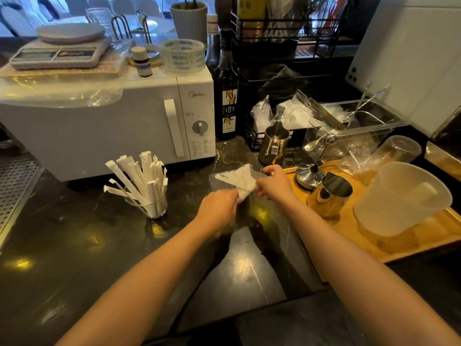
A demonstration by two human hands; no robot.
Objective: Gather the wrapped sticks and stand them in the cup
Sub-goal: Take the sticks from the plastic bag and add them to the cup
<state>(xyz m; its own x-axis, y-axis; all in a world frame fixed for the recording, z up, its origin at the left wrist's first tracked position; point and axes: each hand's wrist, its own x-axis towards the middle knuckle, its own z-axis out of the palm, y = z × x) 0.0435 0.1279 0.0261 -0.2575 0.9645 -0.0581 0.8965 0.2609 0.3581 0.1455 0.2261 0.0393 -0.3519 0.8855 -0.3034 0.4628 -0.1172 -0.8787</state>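
Several white paper-wrapped sticks (139,178) stand fanned out in a clear glass cup (156,208) on the dark counter, in front of the microwave. To the right of the cup, my left hand (219,208) and my right hand (274,182) both pinch a crumpled clear plastic bag (239,181) with white inside. The left hand grips its near lower corner, the right hand its right edge. The bag's clear lower part hangs down to the counter between my wrists. I see no loose sticks on the counter.
A white microwave (124,121) stands behind the cup, with a scale (59,51) and a tape roll (184,56) on top. A syrup bottle (228,96) is at the back. A wooden tray (369,245) at the right carries a metal pitcher (329,196) and a plastic jug (399,198).
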